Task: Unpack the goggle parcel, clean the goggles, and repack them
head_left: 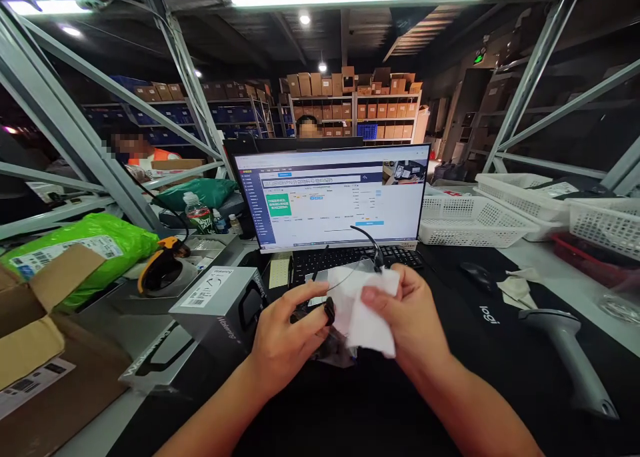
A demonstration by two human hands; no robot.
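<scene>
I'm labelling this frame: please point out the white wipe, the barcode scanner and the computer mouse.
White wipe (371,329), head view: lower hanging part.
Barcode scanner (574,355), head view: handle.
Computer mouse (476,276), head view: top shell.

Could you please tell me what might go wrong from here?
The glasses could slip, as the left hand seems merely to pinch them. The right hand, gripping the white cloth close to them, might bend or smudge them. The left forearm could also nudge the nearby grey box.
</scene>
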